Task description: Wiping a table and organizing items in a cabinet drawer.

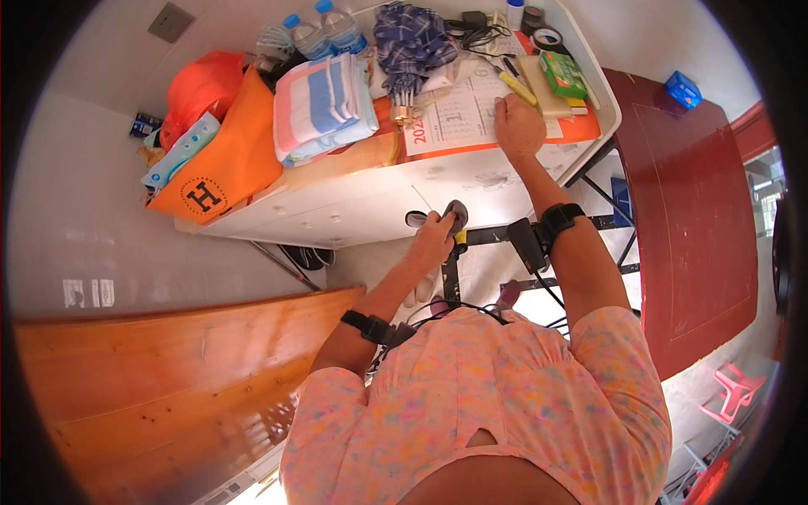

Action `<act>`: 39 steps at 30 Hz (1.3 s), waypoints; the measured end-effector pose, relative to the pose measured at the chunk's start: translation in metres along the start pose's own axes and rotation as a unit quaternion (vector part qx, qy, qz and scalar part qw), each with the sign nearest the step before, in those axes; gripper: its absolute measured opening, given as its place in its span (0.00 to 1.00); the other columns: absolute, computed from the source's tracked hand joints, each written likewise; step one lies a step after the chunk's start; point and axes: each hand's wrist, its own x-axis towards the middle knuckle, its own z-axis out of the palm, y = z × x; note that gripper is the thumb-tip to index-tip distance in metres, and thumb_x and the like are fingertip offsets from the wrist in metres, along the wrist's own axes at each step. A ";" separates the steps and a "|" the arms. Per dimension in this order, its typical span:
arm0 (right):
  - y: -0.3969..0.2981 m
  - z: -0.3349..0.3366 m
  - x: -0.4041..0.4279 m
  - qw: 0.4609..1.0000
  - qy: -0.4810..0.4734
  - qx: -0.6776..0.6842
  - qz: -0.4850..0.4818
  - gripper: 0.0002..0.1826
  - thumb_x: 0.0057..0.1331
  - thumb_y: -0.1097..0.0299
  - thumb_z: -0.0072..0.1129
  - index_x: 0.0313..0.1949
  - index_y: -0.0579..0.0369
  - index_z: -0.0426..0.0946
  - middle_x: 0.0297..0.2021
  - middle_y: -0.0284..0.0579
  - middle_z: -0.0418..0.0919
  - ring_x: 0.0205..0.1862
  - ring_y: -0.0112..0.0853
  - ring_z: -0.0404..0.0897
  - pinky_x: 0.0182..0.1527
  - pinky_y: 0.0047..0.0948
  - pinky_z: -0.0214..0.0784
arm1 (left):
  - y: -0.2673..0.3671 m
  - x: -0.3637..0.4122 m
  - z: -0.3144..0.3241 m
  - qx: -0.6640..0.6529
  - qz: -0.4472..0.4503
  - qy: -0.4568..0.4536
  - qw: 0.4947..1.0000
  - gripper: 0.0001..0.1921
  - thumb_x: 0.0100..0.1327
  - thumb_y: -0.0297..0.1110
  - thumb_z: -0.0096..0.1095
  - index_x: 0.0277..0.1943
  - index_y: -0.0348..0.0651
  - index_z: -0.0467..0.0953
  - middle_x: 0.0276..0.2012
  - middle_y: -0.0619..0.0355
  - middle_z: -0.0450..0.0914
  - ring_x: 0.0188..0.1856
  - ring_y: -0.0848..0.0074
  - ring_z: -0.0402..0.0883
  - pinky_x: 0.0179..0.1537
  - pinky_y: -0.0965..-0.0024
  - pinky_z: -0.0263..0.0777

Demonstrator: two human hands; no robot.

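Note:
My left hand point(433, 240) is below the front edge of the desk, with its fingers closed on a grey shoe-like item point(459, 214). A dark oval opening with a pale inside point(415, 219) shows just left of my fingers; whether it belongs to the same item I cannot tell. My right hand point(521, 127) is curled into a fist and rests on a printed calendar sheet point(451, 126) near the desk's front edge. Just beyond its knuckles lies a yellow-handled tool point(519, 88). The underside of that fist is hidden.
On the white desk point(379, 196) are an orange bag point(243, 151), folded striped towels point(322, 110), a folded plaid umbrella point(413, 47), water bottles point(344, 31), cables point(483, 35), tape point(546, 39) and a green box point(562, 74). A dark red table point(694, 240) stands right, a wooden bench point(158, 391) left.

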 end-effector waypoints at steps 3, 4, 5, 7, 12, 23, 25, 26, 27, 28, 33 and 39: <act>0.011 -0.002 -0.002 0.991 -0.030 0.131 -0.016 0.13 0.57 0.58 0.47 0.25 0.54 0.71 0.25 0.45 0.75 0.28 0.42 0.73 0.30 0.39 0.64 | -0.007 -0.003 0.006 0.029 -0.006 -0.061 0.998 0.20 0.48 0.23 0.47 0.48 0.34 0.67 0.35 0.43 0.67 0.36 0.55 0.69 0.39 0.62 0.64; 0.017 -0.001 -0.003 0.984 -0.026 0.177 -0.022 0.11 0.57 0.62 0.49 0.28 0.56 0.72 0.22 0.43 0.74 0.26 0.36 0.74 0.29 0.33 0.64 | -0.010 -0.005 0.008 0.039 -0.014 -0.089 0.995 0.20 0.49 0.23 0.47 0.48 0.34 0.67 0.35 0.42 0.67 0.37 0.54 0.69 0.40 0.61 0.64; 0.025 0.002 -0.001 0.984 -0.024 0.176 -0.019 0.11 0.57 0.62 0.49 0.28 0.56 0.72 0.22 0.43 0.74 0.26 0.36 0.74 0.29 0.33 0.64 | -0.012 -0.005 0.009 0.039 -0.010 -0.092 0.995 0.20 0.49 0.23 0.47 0.48 0.34 0.67 0.35 0.42 0.67 0.37 0.54 0.69 0.40 0.61 0.64; 0.040 -0.002 0.004 0.850 -0.111 0.514 0.027 0.08 0.56 0.67 0.51 0.31 0.58 0.73 0.20 0.39 0.72 0.24 0.27 0.72 0.27 0.27 0.63 | -0.011 -0.004 0.011 0.043 0.000 -0.083 0.996 0.20 0.49 0.24 0.47 0.48 0.33 0.67 0.35 0.43 0.67 0.37 0.55 0.69 0.40 0.62 0.64; 0.075 -0.031 0.024 0.871 -0.013 0.478 0.108 0.07 0.56 0.70 0.51 0.32 0.60 0.72 0.20 0.38 0.71 0.23 0.23 0.71 0.26 0.25 0.64 | -0.006 0.013 0.005 0.035 0.006 0.033 0.999 0.20 0.48 0.25 0.48 0.47 0.31 0.68 0.33 0.43 0.69 0.36 0.56 0.70 0.39 0.63 0.65; 0.104 -0.089 0.058 0.962 0.253 0.056 -0.088 0.10 0.55 0.68 0.48 0.37 0.54 0.69 0.30 0.40 0.74 0.32 0.40 0.74 0.35 0.36 0.64 | 0.033 0.065 0.034 -0.035 -0.009 0.335 0.942 0.19 0.51 0.25 0.49 0.47 0.25 0.64 0.34 0.44 0.67 0.36 0.56 0.68 0.39 0.63 0.63; 0.123 -0.089 0.070 0.972 0.227 -0.006 -0.059 0.11 0.56 0.64 0.46 0.37 0.55 0.69 0.31 0.42 0.74 0.34 0.42 0.74 0.36 0.37 0.64 | 0.051 0.073 0.048 -0.065 -0.026 0.359 0.931 0.18 0.53 0.25 0.49 0.46 0.24 0.64 0.34 0.43 0.66 0.36 0.55 0.67 0.38 0.61 0.62; 0.133 -0.087 0.076 0.977 0.201 -0.067 -0.032 0.13 0.57 0.61 0.45 0.37 0.55 0.69 0.32 0.45 0.74 0.36 0.44 0.74 0.37 0.38 0.64 | 0.056 0.080 0.053 -0.057 -0.018 0.357 0.932 0.16 0.54 0.26 0.48 0.45 0.25 0.63 0.34 0.41 0.65 0.35 0.52 0.67 0.37 0.60 0.62; 0.138 -0.085 0.080 0.977 0.199 -0.067 -0.033 0.13 0.57 0.61 0.45 0.37 0.55 0.69 0.32 0.45 0.74 0.36 0.44 0.74 0.37 0.38 0.64 | 0.059 0.089 0.059 -0.057 -0.020 0.358 0.932 0.16 0.54 0.26 0.48 0.45 0.25 0.63 0.34 0.41 0.65 0.35 0.52 0.67 0.37 0.60 0.62; 0.141 -0.081 0.082 0.996 0.078 -0.024 0.047 0.16 0.58 0.57 0.42 0.38 0.56 0.70 0.33 0.48 0.75 0.37 0.45 0.74 0.37 0.38 0.64 | 0.063 0.097 0.067 -0.036 -0.017 0.370 0.928 0.15 0.55 0.25 0.47 0.44 0.25 0.62 0.34 0.41 0.64 0.35 0.52 0.66 0.37 0.59 0.61; 0.131 -0.082 0.079 0.988 -0.108 0.000 0.109 0.26 0.60 0.44 0.36 0.35 0.56 0.73 0.27 0.48 0.77 0.33 0.43 0.76 0.36 0.38 0.64 | 0.090 0.122 0.113 -0.001 0.060 0.317 0.946 0.14 0.55 0.24 0.45 0.44 0.27 0.60 0.39 0.35 0.61 0.38 0.47 0.63 0.40 0.55 0.58; 0.132 -0.087 0.081 0.984 -0.142 -0.005 0.105 0.25 0.58 0.45 0.39 0.40 0.54 0.72 0.30 0.51 0.77 0.36 0.46 0.75 0.39 0.42 0.63 | 0.123 0.159 0.170 0.104 0.094 0.116 0.983 0.19 0.52 0.25 0.47 0.47 0.26 0.60 0.39 0.36 0.62 0.31 0.49 0.72 0.34 0.59 0.70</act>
